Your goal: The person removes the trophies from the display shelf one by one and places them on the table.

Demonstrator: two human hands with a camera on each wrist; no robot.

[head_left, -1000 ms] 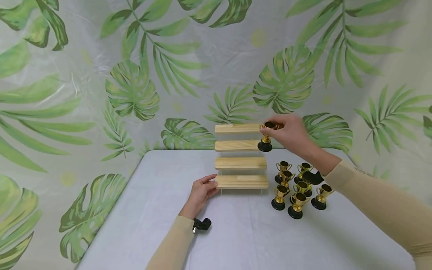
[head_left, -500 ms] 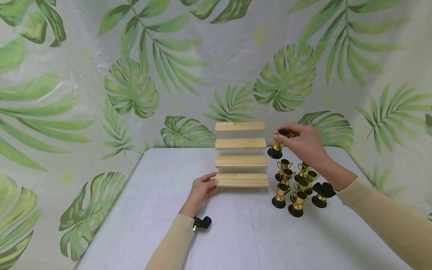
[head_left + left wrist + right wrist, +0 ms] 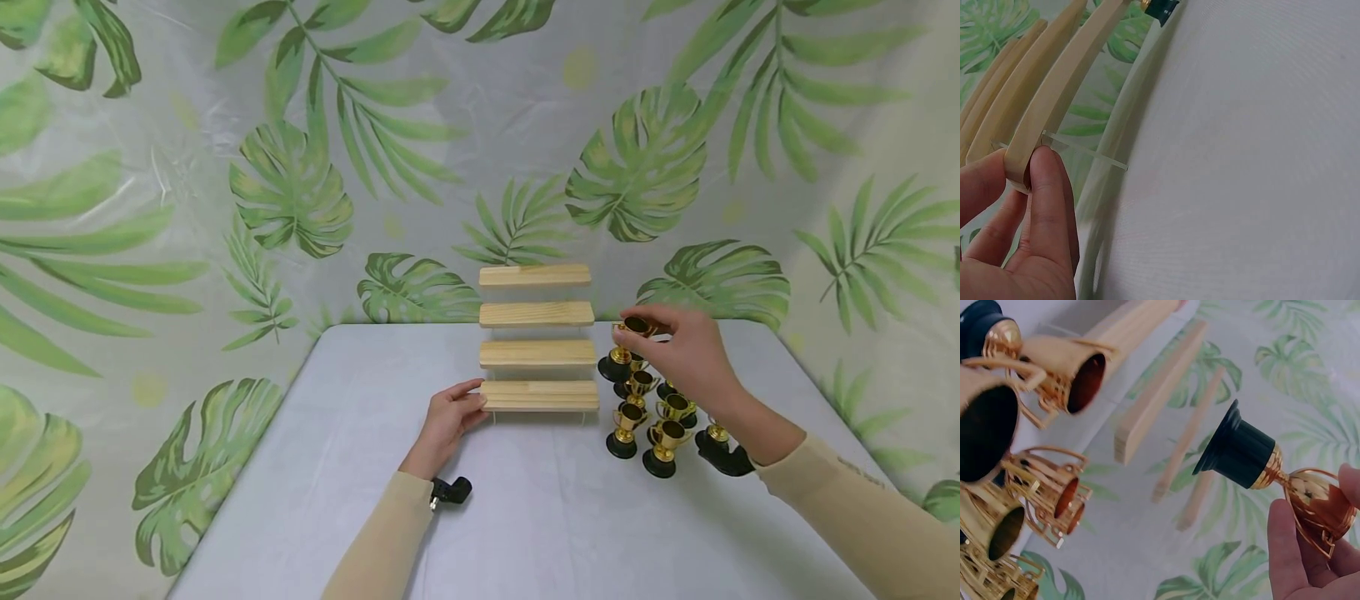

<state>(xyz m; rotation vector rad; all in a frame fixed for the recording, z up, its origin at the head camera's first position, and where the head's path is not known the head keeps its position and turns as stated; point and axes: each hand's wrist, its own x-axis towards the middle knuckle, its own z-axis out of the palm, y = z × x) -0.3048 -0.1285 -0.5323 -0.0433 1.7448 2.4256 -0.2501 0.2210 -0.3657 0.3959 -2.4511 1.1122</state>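
My left hand [image 3: 448, 421] pinches the left end of the lowest step of a wooden tiered display stand [image 3: 538, 397]; thumb and fingers lie on both faces of the board [image 3: 1054, 94] in the left wrist view. A small gold trophy cup [image 3: 621, 354] with a black base is held by its bowl in my right hand [image 3: 686, 354], right of the stand. In the right wrist view the held trophy [image 3: 1310, 494] shows its dark base [image 3: 1238, 450] pointing away from the fingers. Below that hand, several matching trophies [image 3: 664, 446] stand grouped, some partly hidden by it.
The stand's four-step look rises toward the back, on clear legs [image 3: 1085, 150]. A white cloth [image 3: 510, 517] covers the table, and a leaf-patterned curtain [image 3: 420, 167] hangs behind its far edge. A black wrist camera [image 3: 452, 491] sits on the left wrist.
My right hand has carried the trophy from the stand's upper right side, rightward and down, to just above the grouped trophies. My left hand keeps its hold on the lowest step.
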